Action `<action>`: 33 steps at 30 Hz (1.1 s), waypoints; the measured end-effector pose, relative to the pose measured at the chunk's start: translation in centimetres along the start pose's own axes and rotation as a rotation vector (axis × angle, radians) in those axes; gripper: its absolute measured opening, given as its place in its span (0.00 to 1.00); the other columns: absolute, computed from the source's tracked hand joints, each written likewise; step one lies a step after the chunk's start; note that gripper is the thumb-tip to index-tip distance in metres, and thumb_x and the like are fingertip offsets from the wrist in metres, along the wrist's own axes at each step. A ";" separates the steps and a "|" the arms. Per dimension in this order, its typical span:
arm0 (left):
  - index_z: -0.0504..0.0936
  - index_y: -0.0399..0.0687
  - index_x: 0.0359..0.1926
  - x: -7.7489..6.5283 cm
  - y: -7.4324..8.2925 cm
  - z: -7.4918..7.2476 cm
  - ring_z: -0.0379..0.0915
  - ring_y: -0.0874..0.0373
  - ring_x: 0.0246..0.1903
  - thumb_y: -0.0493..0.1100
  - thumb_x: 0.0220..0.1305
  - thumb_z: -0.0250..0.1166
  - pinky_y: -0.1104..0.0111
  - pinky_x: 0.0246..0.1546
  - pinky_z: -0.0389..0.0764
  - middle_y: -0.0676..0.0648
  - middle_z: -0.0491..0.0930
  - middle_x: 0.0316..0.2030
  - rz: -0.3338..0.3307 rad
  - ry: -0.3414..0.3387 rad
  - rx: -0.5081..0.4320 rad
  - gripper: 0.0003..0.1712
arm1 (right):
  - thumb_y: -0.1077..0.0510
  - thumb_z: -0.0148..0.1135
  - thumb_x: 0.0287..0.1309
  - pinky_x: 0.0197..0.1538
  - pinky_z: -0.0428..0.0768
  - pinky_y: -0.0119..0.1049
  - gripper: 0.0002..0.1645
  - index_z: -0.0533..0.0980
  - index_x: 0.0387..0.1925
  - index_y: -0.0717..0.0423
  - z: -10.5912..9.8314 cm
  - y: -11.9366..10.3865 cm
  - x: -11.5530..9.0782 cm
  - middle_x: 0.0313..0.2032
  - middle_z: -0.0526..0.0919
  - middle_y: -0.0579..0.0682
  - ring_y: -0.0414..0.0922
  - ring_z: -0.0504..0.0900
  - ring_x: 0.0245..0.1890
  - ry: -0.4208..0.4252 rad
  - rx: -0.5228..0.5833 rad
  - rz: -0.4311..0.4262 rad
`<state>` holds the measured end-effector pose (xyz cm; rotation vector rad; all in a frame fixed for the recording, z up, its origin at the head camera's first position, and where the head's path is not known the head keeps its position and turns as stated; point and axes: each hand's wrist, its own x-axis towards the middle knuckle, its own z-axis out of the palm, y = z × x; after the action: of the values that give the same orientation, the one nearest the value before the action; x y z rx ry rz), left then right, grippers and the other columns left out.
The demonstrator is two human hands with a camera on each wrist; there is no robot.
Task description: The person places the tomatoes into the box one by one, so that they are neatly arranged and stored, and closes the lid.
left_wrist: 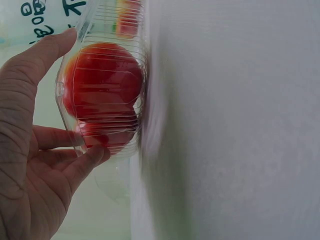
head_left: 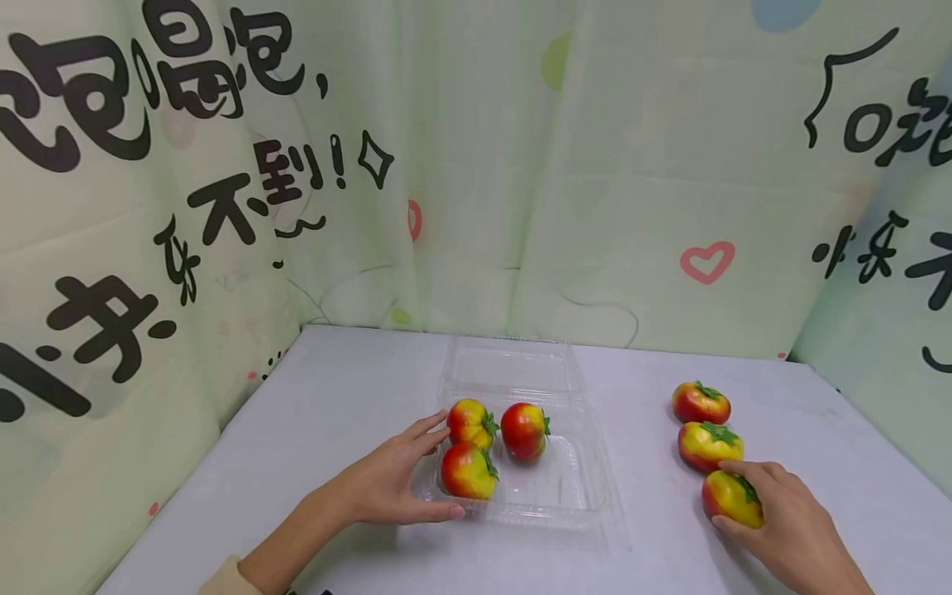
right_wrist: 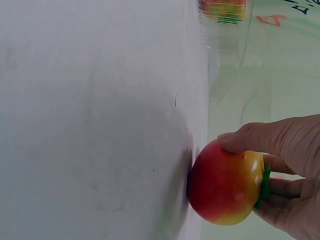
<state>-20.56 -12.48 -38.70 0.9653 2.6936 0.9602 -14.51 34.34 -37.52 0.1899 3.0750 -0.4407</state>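
My right hand (head_left: 796,522) grips a red-and-yellow persimmon (head_left: 725,497) with a green leafy cap, thumb on one side and fingers on the other. In the right wrist view that persimmon (right_wrist: 220,185) is low against the tabletop. My left hand (head_left: 387,486) is spread at the near left corner of a clear plastic container (head_left: 554,516), fingers along its left side and thumb at the front. The left wrist view shows its fingertips (left_wrist: 95,152) touching the ribbed wall. Inside the container are three persimmons: one back left (head_left: 467,421), one front left (head_left: 464,473), one further right (head_left: 524,431).
Two more persimmons, a far one (head_left: 699,403) and a nearer one (head_left: 706,446), lie in a row beyond the held one. The container's clear lid (head_left: 513,368) is folded back behind it. A printed curtain (head_left: 483,182) surrounds the white table (head_left: 335,388).
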 end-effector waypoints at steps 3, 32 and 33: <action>0.65 0.46 0.77 0.0 0.0 0.0 0.73 0.53 0.65 0.69 0.56 0.72 0.47 0.66 0.73 0.50 0.53 0.80 -0.004 -0.001 0.004 0.56 | 0.48 0.82 0.47 0.55 0.77 0.70 0.49 0.70 0.63 0.71 0.0 -0.1 -0.1 0.54 0.70 0.78 0.69 0.71 0.47 0.009 -0.001 -0.008; 0.65 0.47 0.77 0.1 0.1 0.0 0.73 0.54 0.65 0.69 0.56 0.73 0.48 0.66 0.74 0.51 0.52 0.80 -0.013 -0.005 0.001 0.56 | 0.57 0.82 0.46 0.45 0.86 0.63 0.40 0.74 0.60 0.62 -0.7 -6.2 -0.6 0.55 0.74 0.67 0.63 0.72 0.51 0.285 0.101 -0.235; 0.65 0.47 0.77 0.1 0.1 0.0 0.73 0.54 0.65 0.69 0.55 0.73 0.48 0.66 0.74 0.51 0.52 0.80 -0.013 -0.005 0.002 0.56 | 0.57 0.82 0.45 0.45 0.86 0.63 0.40 0.74 0.60 0.62 -0.7 -6.5 -0.6 0.55 0.74 0.67 0.63 0.71 0.52 0.292 0.106 -0.241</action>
<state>-20.55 -12.36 -38.64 0.9478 2.6935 0.9521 -14.76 28.26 -35.06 -0.1296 3.3790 -0.6389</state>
